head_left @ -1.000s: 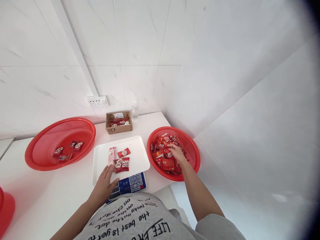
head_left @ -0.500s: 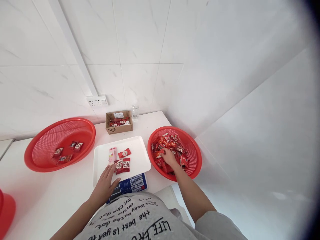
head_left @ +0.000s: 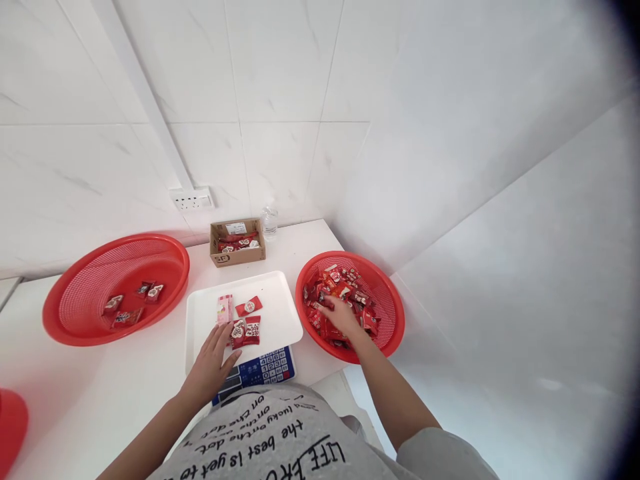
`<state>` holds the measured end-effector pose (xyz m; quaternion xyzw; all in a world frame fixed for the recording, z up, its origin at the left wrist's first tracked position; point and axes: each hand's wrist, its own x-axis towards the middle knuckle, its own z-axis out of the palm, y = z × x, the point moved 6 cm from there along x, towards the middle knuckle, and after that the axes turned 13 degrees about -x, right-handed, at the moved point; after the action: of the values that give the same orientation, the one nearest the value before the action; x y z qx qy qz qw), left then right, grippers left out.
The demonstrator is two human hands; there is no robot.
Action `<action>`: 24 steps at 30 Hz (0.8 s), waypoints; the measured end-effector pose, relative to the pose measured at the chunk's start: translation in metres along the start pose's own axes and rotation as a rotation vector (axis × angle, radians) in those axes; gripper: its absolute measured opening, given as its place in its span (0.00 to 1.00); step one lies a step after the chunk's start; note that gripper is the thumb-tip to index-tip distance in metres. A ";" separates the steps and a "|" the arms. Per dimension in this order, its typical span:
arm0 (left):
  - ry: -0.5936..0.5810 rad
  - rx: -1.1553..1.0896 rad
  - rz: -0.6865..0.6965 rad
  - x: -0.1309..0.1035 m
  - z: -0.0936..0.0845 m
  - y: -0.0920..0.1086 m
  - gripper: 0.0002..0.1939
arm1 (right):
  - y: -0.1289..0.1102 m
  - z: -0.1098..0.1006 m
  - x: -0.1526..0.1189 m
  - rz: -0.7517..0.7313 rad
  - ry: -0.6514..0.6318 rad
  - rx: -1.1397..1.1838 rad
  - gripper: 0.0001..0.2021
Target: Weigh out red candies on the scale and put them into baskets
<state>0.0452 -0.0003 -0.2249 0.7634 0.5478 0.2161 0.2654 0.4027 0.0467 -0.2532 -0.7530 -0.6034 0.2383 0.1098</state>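
Observation:
My left hand (head_left: 215, 357) rests at the near left of a white tray (head_left: 273, 287), its fingers stretched and close to the snack packets. On the tray lie two dark red packets (head_left: 253, 331) side by side, a smaller red packet (head_left: 249, 306) and a pink checked packet (head_left: 225, 309). My right hand (head_left: 341, 316) reaches into the right red basket (head_left: 393, 313), fingers apart among many small red packets (head_left: 367, 321). Its fingertips touch the pile, partly hidden; no packet shows clearly gripped.
Under the tray sits a scale with a blue keypad (head_left: 273, 367). Behind stand a cardboard box (head_left: 238, 255) of packets and a clear container (head_left: 270, 223). A red basket (head_left: 75, 293) with several packets is at left; a red rim (head_left: 11, 427) shows at the near left edge.
My right hand has shifted slightly within the pile, and the packets under its fingers lie differently. My left hand stays at the tray. The view has moved a little.

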 end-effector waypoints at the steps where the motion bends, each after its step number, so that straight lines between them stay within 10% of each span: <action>1: -0.007 -0.004 -0.002 0.001 0.001 0.002 0.28 | -0.007 0.013 -0.004 -0.022 -0.086 -0.082 0.26; 6: -0.011 -0.018 0.006 0.000 0.000 0.003 0.29 | -0.010 0.030 -0.011 -0.020 -0.179 -0.344 0.24; 17: 0.005 -0.009 -0.009 -0.006 0.004 -0.003 0.28 | 0.040 -0.065 0.001 0.332 0.333 -0.265 0.24; 24: -0.012 -0.011 -0.015 -0.006 0.006 0.000 0.28 | 0.005 0.017 0.000 0.030 -0.168 -0.334 0.23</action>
<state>0.0475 -0.0070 -0.2295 0.7590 0.5508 0.2124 0.2746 0.3992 0.0429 -0.2700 -0.7473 -0.6302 0.1983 -0.0710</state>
